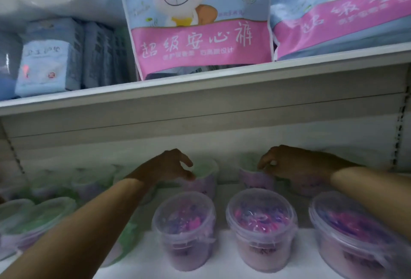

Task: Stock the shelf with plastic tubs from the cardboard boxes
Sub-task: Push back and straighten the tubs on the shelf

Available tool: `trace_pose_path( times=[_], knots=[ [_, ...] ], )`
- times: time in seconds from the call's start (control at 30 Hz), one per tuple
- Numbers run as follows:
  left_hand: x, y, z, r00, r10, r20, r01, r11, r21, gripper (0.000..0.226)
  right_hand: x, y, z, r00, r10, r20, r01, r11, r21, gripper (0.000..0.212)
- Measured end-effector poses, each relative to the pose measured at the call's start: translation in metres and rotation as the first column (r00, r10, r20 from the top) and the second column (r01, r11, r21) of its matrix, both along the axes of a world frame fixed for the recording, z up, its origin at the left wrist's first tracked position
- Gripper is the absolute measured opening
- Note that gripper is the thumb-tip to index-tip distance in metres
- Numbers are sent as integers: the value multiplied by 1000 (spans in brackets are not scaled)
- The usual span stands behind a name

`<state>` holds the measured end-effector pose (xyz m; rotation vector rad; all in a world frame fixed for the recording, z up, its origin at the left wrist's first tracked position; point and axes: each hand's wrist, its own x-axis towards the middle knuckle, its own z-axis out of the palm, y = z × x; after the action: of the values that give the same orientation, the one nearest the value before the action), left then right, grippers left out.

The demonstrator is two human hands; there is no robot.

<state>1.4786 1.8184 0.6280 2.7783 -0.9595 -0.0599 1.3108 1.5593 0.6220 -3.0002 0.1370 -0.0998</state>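
Note:
Both my arms reach deep into the lower shelf. My left hand curls over the rim of a green-lidded plastic tub at the back, thumb and fingers pinching its edge. My right hand pinches the rim of another back-row tub. Three clear tubs of pink and purple pods stand in the front row: one at left, one in the middle, one at right. No cardboard box is in view.
Several green-filled tubs crowd the shelf's left side. The shelf above hangs low over my hands and carries blue and pink packs and smaller blue packets. A slotted upright borders the right.

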Motion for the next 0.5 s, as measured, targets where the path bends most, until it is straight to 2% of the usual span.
trace_pose_path(
  times=[0.2, 0.33, 0.5],
  knots=[
    [2, -28, -6, 988, -152, 10, 153, 988, -21, 45, -1, 12, 4, 998, -56, -3, 56, 998, 3, 30],
    [2, -32, -8, 985, -174, 9, 174, 984, -25, 47, -6, 21, 8, 997, -76, -5, 76, 997, 15, 31],
    [4, -4, 2, 984, -175, -24, 171, 979, -112, 49, -10, 29, 13, 994, -98, -55, 99, 995, 18, 32]
  ],
)
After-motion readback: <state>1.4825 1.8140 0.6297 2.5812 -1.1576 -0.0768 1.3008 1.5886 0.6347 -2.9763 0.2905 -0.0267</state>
